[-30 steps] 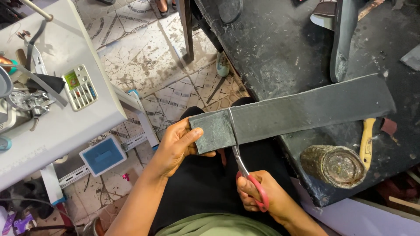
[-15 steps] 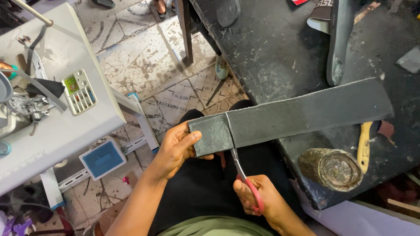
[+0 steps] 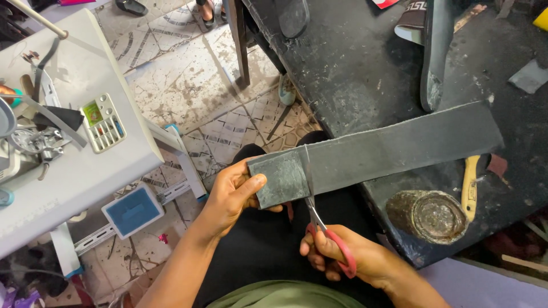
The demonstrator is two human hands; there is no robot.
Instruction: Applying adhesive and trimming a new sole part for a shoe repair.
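Two bare hands work on a long grey strip (image 3: 388, 151) that reaches from the person's lap out over the dark workbench (image 3: 354, 63). At the strip's near end, the left hand (image 3: 231, 197) pinches it, thumb pressed flat on top and the other fingers curled underneath. Just right of that thumb, the red-handled scissors (image 3: 325, 234) come up from below the strip, their blades meeting its lower edge beside a thin line that crosses the strip. Below the strip, the right hand (image 3: 348, 259) grips the scissors, fingers closed around the red loops. Under the strip's far half, a round rusty tin (image 3: 428, 215) stands on the workbench, with a yellow-handled tool (image 3: 470, 185) just beside it. Well left of the strip stands a white table (image 3: 85, 159).
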